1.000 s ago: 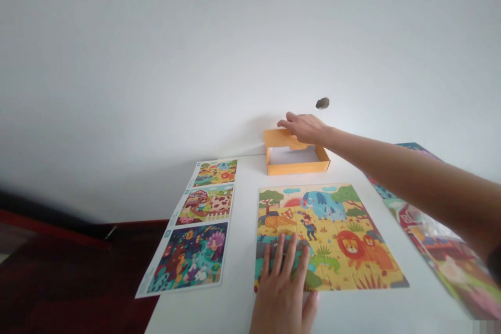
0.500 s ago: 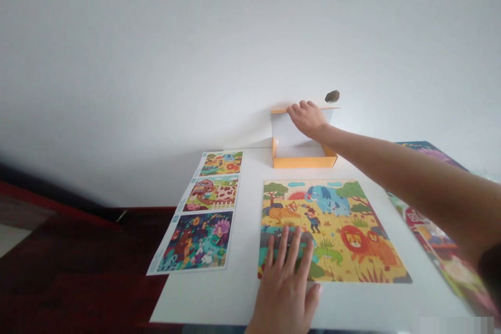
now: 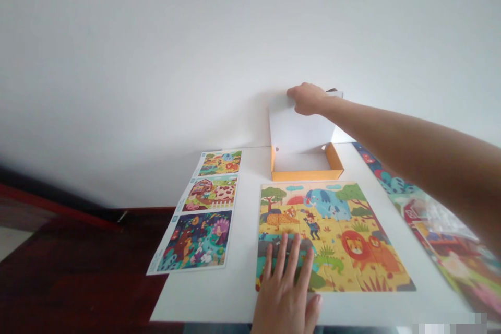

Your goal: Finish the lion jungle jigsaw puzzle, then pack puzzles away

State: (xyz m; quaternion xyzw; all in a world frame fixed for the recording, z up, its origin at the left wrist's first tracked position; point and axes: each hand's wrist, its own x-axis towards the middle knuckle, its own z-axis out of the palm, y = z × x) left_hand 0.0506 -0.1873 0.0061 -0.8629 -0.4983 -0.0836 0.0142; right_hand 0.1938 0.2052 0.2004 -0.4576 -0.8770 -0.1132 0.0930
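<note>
An assembled animal jigsaw [image 3: 344, 229] with an elephant and lions lies on the white table [image 3: 242, 271]. My left hand [image 3: 287, 284] rests flat on its near left corner, fingers stretched out. Behind the puzzle stands an orange box [image 3: 307, 169] with a white inside. My right hand [image 3: 307, 98] reaches across and grips the top edge of the box's raised far wall or lid [image 3: 299, 128], fingers curled over it.
A picture sheet [image 3: 201, 214] with three printed scenes lies at the table's left edge. A second colourful puzzle or box lid [image 3: 430, 224] lies on the right. A white wall rises just behind the table. Dark red floor shows at the left.
My right hand has lifted the box's white flap from low over the box to upright. The left hand has stayed flat on the puzzle.
</note>
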